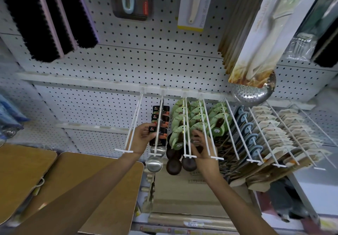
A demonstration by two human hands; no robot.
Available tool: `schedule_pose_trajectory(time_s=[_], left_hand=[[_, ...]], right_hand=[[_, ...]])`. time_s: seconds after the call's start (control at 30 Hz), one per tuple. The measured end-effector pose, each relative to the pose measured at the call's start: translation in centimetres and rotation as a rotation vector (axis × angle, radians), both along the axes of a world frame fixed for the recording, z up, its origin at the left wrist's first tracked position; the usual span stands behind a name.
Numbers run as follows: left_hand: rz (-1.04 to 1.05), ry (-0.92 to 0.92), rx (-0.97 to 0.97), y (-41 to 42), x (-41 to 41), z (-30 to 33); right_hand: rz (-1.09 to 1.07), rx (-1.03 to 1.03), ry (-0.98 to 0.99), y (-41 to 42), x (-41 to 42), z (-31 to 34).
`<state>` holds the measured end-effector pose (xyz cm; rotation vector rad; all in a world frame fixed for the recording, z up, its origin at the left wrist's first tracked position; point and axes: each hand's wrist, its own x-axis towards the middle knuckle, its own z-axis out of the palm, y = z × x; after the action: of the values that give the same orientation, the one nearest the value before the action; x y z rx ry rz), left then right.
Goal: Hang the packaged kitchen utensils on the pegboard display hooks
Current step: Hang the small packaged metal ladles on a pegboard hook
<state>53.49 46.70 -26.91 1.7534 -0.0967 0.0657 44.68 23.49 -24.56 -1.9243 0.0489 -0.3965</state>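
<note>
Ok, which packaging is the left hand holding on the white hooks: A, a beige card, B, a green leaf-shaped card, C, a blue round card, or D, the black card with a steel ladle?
D: the left hand grips the black card with the steel ladle on its hook, while the green leaf-shaped cards hang one hook over.

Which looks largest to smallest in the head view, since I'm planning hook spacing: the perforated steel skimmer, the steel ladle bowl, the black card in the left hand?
1. Perforated steel skimmer
2. Black card in the left hand
3. Steel ladle bowl
The ladle hangs nearer the camera, so the last two are uncertain.
</note>
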Motion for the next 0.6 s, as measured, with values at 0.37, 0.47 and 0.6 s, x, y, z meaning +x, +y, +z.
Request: schedule_pose_trajectory(time_s=[0.37, 0.47, 0.6], left_hand=[[0.024, 0.011, -0.004, -0.4, 0.9, -1.2], [0.027, -0.004, -0.043, -0.5, 0.6, -0.8], [-0.016, -0.011, -0.056, -0.5, 0.2, 0.1]], right_hand=[[-0.049, -0.089, -0.023, 1.0, 1.7, -0.2], [-0.092, 0.030, -0.055, 1.8, 2.4, -0.1], [-0.149, 0.407, -0.022, 2.6, 2.9, 0.2]])
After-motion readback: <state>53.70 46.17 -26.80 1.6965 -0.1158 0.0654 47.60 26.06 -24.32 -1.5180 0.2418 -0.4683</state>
